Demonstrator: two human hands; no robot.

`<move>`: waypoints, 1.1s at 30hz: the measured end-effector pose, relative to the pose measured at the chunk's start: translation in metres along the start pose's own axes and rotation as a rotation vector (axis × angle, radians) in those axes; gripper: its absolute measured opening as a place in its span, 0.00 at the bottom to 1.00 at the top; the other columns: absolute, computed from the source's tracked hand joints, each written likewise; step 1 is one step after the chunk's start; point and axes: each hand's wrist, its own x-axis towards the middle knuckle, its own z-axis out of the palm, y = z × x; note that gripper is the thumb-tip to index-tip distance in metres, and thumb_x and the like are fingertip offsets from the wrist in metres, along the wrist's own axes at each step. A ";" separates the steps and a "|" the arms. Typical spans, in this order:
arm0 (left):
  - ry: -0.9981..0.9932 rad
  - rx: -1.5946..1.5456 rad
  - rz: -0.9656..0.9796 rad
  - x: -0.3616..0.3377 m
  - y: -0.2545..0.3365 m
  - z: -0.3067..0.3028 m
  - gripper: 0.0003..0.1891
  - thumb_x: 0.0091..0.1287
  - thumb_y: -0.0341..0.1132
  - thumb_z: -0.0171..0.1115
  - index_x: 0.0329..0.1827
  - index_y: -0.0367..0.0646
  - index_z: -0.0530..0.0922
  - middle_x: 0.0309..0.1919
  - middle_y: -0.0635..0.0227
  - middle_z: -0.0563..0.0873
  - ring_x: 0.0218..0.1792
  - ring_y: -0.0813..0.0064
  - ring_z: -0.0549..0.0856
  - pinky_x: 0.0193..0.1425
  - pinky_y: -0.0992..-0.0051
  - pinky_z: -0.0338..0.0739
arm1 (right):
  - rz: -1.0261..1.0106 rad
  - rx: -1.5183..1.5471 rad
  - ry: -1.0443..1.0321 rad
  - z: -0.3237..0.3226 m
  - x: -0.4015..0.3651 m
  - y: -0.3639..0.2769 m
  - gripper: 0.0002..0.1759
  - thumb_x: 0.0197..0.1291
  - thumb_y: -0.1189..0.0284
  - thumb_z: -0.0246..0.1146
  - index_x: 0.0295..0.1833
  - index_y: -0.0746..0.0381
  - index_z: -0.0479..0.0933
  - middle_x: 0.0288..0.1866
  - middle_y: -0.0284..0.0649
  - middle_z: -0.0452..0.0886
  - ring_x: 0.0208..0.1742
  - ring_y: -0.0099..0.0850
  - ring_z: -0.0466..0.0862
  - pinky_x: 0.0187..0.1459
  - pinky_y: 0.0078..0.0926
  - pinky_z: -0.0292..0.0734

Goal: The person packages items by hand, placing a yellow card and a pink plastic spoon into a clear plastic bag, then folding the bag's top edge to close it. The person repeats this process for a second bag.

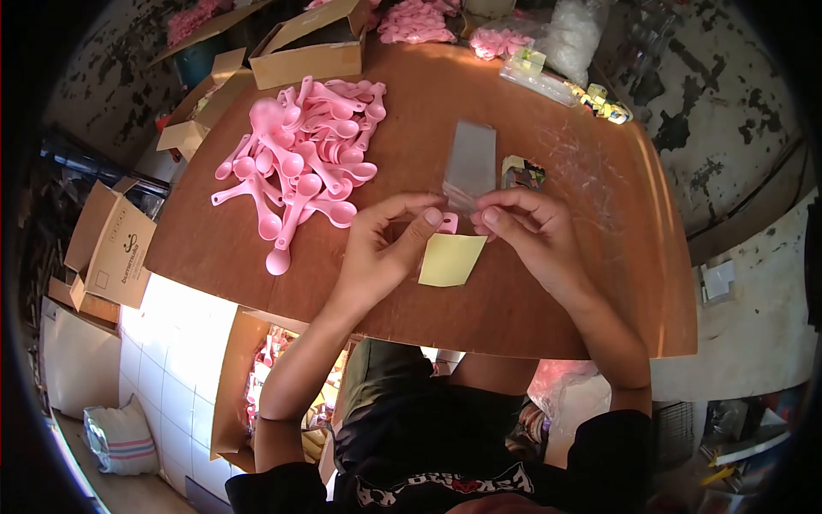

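Note:
My left hand (396, 236) is closed in a pinch at the near middle of the brown table (342, 295). Facing it, my right hand (522, 224) pinches too, its fingertips at thin clear plastic. Between them lies a yellow paper card (452, 259), with the pink end of a spoon (448, 223) showing just above it. Beyond my fingertips rests a stack of clear plastic bags (471, 158). Small printed cards (522, 173) sit right of the stack. To the left is a large pile of pink measuring spoons (300, 158). What my left fingertips hold is too small to make out.
Open cardboard boxes (308, 62) stand at the back left. Bagged pink spoons (417, 21), a bag of white material (575, 38) and yellow printed pieces (604, 104) lie along the far edge. Loose clear plastic (582, 167) is on the right. Another carton (111, 244) stands left of the table.

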 end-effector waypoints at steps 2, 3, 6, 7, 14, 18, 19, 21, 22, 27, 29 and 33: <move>0.036 -0.012 0.029 0.001 -0.004 0.000 0.11 0.72 0.31 0.62 0.51 0.33 0.81 0.40 0.63 0.89 0.40 0.82 0.85 0.41 0.81 0.79 | -0.002 -0.007 0.007 0.001 -0.002 -0.002 0.11 0.67 0.76 0.62 0.51 0.70 0.79 0.46 0.40 0.84 0.48 0.24 0.84 0.52 0.20 0.81; 0.034 -0.013 0.029 0.002 -0.004 0.000 0.11 0.72 0.31 0.62 0.51 0.33 0.81 0.40 0.63 0.89 0.40 0.82 0.85 0.41 0.81 0.79 | -0.012 -0.014 0.014 0.002 -0.002 -0.001 0.10 0.67 0.76 0.62 0.51 0.70 0.79 0.46 0.40 0.85 0.48 0.24 0.84 0.52 0.20 0.81; 0.031 -0.061 0.013 0.002 -0.003 -0.001 0.10 0.71 0.30 0.62 0.50 0.33 0.81 0.40 0.64 0.89 0.40 0.83 0.85 0.41 0.81 0.79 | -0.037 -0.035 0.023 0.000 -0.002 0.005 0.10 0.67 0.77 0.63 0.51 0.69 0.79 0.46 0.40 0.85 0.48 0.24 0.84 0.51 0.20 0.81; 0.021 -0.038 0.005 0.003 -0.004 -0.003 0.10 0.71 0.30 0.62 0.50 0.34 0.82 0.40 0.64 0.89 0.40 0.83 0.85 0.41 0.81 0.79 | -0.051 -0.050 0.025 -0.001 -0.001 0.009 0.10 0.67 0.77 0.63 0.51 0.69 0.79 0.46 0.40 0.85 0.48 0.24 0.84 0.51 0.20 0.81; 0.043 -0.037 -0.019 -0.001 -0.005 -0.003 0.08 0.70 0.30 0.63 0.48 0.36 0.82 0.39 0.67 0.88 0.38 0.83 0.86 0.42 0.80 0.83 | -0.151 -0.040 0.106 0.000 -0.002 0.020 0.09 0.64 0.77 0.65 0.48 0.69 0.81 0.46 0.42 0.86 0.47 0.24 0.85 0.48 0.20 0.82; 0.021 -0.044 -0.040 -0.002 -0.002 -0.004 0.08 0.70 0.30 0.63 0.48 0.35 0.82 0.39 0.67 0.88 0.38 0.83 0.86 0.42 0.80 0.83 | -0.159 -0.031 0.089 -0.008 -0.001 0.026 0.08 0.63 0.78 0.66 0.47 0.69 0.81 0.45 0.43 0.86 0.47 0.25 0.85 0.49 0.21 0.83; 0.014 -0.037 -0.032 -0.001 -0.001 -0.005 0.08 0.71 0.30 0.63 0.47 0.35 0.81 0.38 0.67 0.89 0.38 0.83 0.86 0.41 0.81 0.83 | -0.165 -0.011 0.063 -0.010 -0.001 0.027 0.07 0.63 0.79 0.66 0.46 0.69 0.82 0.45 0.43 0.86 0.47 0.26 0.85 0.50 0.21 0.83; 0.004 -0.029 -0.022 -0.001 0.001 -0.008 0.08 0.71 0.30 0.63 0.47 0.35 0.81 0.37 0.67 0.89 0.37 0.84 0.86 0.41 0.81 0.82 | -0.177 0.018 0.041 -0.012 0.000 0.027 0.07 0.63 0.79 0.66 0.46 0.69 0.82 0.44 0.43 0.86 0.46 0.25 0.85 0.49 0.21 0.83; -0.026 -0.001 -0.018 -0.001 0.001 -0.010 0.09 0.71 0.29 0.61 0.50 0.35 0.81 0.41 0.66 0.88 0.41 0.83 0.85 0.43 0.80 0.83 | -0.188 0.049 0.019 -0.013 0.001 0.027 0.07 0.62 0.80 0.66 0.46 0.69 0.82 0.44 0.42 0.86 0.45 0.25 0.85 0.49 0.21 0.82; -0.071 0.010 -0.015 -0.002 0.007 -0.011 0.11 0.72 0.26 0.58 0.55 0.34 0.80 0.46 0.64 0.88 0.44 0.80 0.85 0.46 0.79 0.84 | -0.233 -0.096 -0.080 -0.019 0.001 0.016 0.07 0.62 0.84 0.64 0.45 0.68 0.84 0.44 0.41 0.86 0.45 0.24 0.85 0.48 0.20 0.80; -0.170 0.140 0.104 -0.001 0.003 -0.018 0.11 0.72 0.23 0.56 0.53 0.35 0.82 0.46 0.64 0.88 0.46 0.78 0.85 0.47 0.79 0.84 | -0.227 -0.105 -0.116 -0.021 -0.002 0.012 0.08 0.62 0.85 0.63 0.45 0.68 0.84 0.44 0.40 0.87 0.45 0.23 0.84 0.48 0.20 0.79; -0.134 0.070 0.053 -0.001 0.010 -0.017 0.09 0.69 0.20 0.57 0.47 0.32 0.85 0.43 0.62 0.89 0.42 0.78 0.86 0.47 0.80 0.79 | -0.267 -0.219 -0.159 -0.021 -0.003 0.004 0.10 0.60 0.87 0.60 0.43 0.68 0.85 0.43 0.41 0.86 0.45 0.26 0.84 0.47 0.22 0.79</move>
